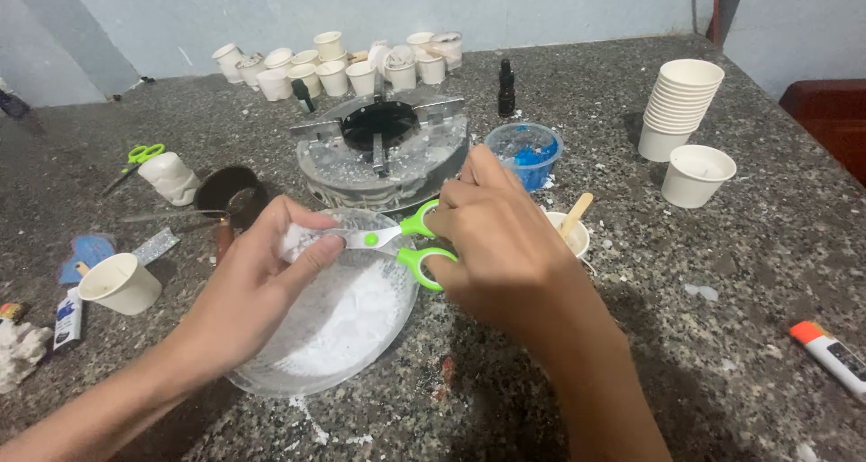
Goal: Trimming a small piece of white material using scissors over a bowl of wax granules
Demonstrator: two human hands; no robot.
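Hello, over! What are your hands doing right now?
Right hand working green-handled scissors. Left hand pinching a white lump at the blades. Glass bowl of white shavings underneath. Nothing in the way.

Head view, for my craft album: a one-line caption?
Right hand works green-handled scissors on a white lump pinched by the left hand.

Cup-cluttered speckled stone table point(740, 272)
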